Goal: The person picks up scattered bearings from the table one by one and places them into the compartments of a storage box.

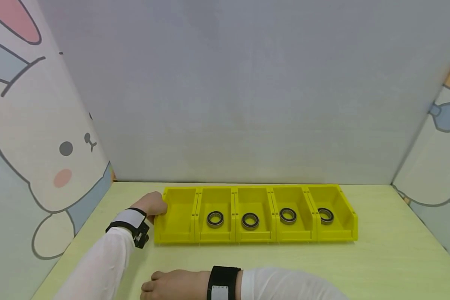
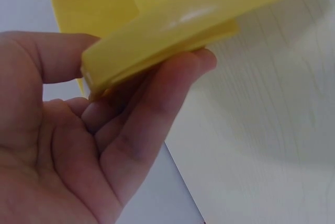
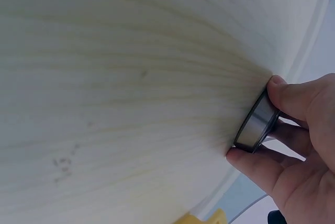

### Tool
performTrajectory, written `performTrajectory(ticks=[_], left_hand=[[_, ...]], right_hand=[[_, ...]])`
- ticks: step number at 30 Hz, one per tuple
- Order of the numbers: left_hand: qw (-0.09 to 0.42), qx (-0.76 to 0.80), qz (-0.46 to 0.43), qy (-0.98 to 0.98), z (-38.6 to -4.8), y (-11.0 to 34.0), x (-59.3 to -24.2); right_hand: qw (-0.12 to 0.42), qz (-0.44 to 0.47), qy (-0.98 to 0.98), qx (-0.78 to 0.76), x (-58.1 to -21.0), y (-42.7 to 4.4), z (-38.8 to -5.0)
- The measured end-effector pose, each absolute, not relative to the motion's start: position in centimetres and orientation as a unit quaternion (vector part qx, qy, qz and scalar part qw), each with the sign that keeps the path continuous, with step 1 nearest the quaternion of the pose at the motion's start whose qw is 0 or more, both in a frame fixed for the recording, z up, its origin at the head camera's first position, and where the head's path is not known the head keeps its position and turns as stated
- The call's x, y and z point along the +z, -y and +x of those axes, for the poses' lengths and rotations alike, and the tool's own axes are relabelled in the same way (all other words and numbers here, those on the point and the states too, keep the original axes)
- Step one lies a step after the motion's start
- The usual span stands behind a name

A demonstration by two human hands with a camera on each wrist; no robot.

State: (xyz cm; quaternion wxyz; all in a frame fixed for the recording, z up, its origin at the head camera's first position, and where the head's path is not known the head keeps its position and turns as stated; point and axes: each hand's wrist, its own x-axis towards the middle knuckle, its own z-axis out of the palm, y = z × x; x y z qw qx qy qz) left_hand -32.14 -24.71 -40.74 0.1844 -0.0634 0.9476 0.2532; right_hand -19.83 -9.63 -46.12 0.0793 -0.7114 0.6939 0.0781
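My left hand (image 1: 155, 204) grips the side wall of the leftmost yellow bin (image 1: 178, 237) in a joined row. In the left wrist view, the thumb lies on one face of the yellow wall (image 2: 183, 25) and the fingers on the other. Nearer to me, at the bottom of the head view, is my right hand (image 1: 178, 284). The right wrist view shows it holding a ball bearing (image 3: 256, 124) between thumb and fingers, close against the pale tabletop; the head view hides this bearing. One bearing (image 1: 215, 225) lies in the second bin from the left.
Further bearings lie in the bins to the right: one in the middle bin (image 1: 250, 227), one in the fourth (image 1: 288, 222), one in the rightmost (image 1: 331, 219). A grey wall (image 1: 255, 104) stands behind the table (image 1: 390, 250), with cartoon-printed panels at both sides.
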Motion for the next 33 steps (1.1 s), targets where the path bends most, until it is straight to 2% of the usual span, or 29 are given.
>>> performTrajectory(ticks=[4, 11, 15, 33], left_hand=[[0.183, 0.253, -0.061, -0.948, -32.2, 24.6, -40.8], [0.184, 0.251, -0.064, -0.948, -32.3, 24.5, -40.7], [0.180, 0.250, -0.060, -0.949, -32.3, 24.6, -40.8], [0.176, 0.244, -0.057, -0.952, -32.2, 24.8, -40.7]], right_hand=[[0.086, -0.707, -0.699, 0.066, -46.0, 9.7, -19.9], [0.066, -0.714, -0.693, 0.076, -45.7, 9.3, -19.8], [0.083, -0.703, -0.702, 0.076, -45.0, 8.5, -20.2], [0.030, -0.608, -0.778, 0.155, -37.1, 5.7, -23.7]])
